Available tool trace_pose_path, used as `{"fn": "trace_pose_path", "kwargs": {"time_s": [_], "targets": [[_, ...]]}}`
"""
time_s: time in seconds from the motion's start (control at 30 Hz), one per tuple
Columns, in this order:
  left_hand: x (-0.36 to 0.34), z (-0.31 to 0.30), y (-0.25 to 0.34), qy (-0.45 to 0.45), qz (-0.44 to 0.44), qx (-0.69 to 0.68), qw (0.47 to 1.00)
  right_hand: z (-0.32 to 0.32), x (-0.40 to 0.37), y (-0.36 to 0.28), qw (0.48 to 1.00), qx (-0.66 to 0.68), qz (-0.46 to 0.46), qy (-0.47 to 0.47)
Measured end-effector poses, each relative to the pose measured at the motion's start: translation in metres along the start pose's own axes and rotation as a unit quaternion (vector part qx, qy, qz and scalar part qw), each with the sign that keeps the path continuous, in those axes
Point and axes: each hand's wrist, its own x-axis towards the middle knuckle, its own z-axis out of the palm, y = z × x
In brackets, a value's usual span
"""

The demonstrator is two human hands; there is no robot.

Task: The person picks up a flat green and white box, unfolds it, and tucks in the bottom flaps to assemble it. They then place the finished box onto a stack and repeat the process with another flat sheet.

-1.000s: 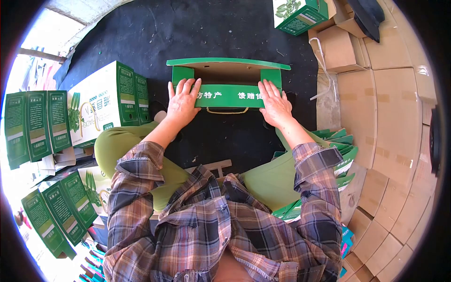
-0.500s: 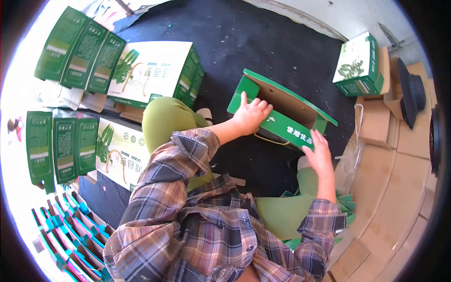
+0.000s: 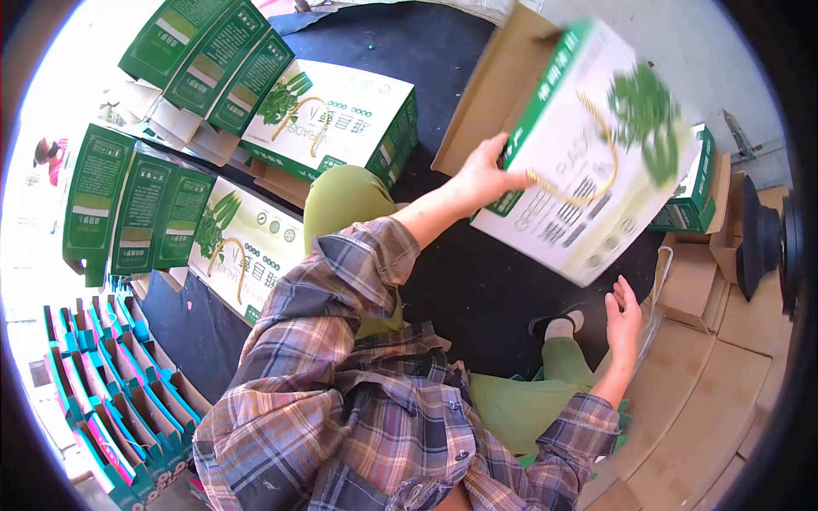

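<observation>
A white and green cardboard gift box (image 3: 545, 217) with a leafy vegetable picture and a yellow rope handle (image 3: 615, 162) is tilted up off the dark floor. My left hand (image 3: 486, 180) grips its green edge, thumb on the white face; the fingers behind the edge are partly hidden. One brown inner flap (image 3: 486, 94) stands out on the box's far left side, and its far end is blurred. Below the box's right corner, my right hand (image 3: 625, 319) is apart from it, fingers stretched and holding nothing.
Similar printed boxes (image 3: 341, 106) with raised green flaps stand on the left. Rows of teal open cartons (image 3: 119, 383) sit at lower left. On the right are brown cartons (image 3: 690, 366), a black round object (image 3: 754, 238) and another green-white box (image 3: 694, 192).
The box has been lifted and turned from open side up, so its printed white face now shows. My left hand keeps hold of it; my right hand has let go and moved lower right.
</observation>
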Motion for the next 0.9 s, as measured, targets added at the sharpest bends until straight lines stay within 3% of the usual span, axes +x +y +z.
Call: {"fn": "trace_pose_path", "kwargs": {"time_s": [0.07, 0.13, 0.2, 0.33, 0.37, 0.4, 0.6, 0.9], "targets": [[-0.005, -0.016, 0.042, 0.002, 0.043, -0.183, 0.982, 0.002, 0.004, 0.01, 1.0, 0.0, -0.031, 0.0], [-0.015, -0.036, 0.082, 0.05, 0.019, -0.258, 0.965, 0.002, 0.003, 0.007, 1.0, -0.011, -0.027, -0.004], [-0.02, -0.061, 0.096, 0.079, 0.066, -0.268, 0.958, 0.003, 0.0, 0.001, 0.999, -0.015, -0.029, -0.005], [-0.051, -0.122, 0.108, 0.124, 0.076, -0.332, 0.932, 0.007, 0.003, -0.006, 0.999, -0.017, -0.039, -0.017], [-0.065, -0.138, 0.106, 0.102, 0.103, -0.335, 0.931, 0.009, 0.003, -0.008, 0.999, -0.017, -0.041, -0.021], [-0.084, -0.145, 0.109, 0.17, 0.088, -0.326, 0.926, 0.009, 0.004, -0.011, 0.999, -0.017, -0.035, -0.026], [-0.202, -0.214, 0.065, 0.284, 0.021, -0.347, 0.893, 0.017, 0.001, -0.018, 0.997, -0.031, -0.041, -0.05], [-0.355, -0.247, 0.026, 0.416, -0.057, -0.327, 0.847, 0.031, -0.003, -0.019, 0.991, -0.042, -0.087, -0.091]]}}
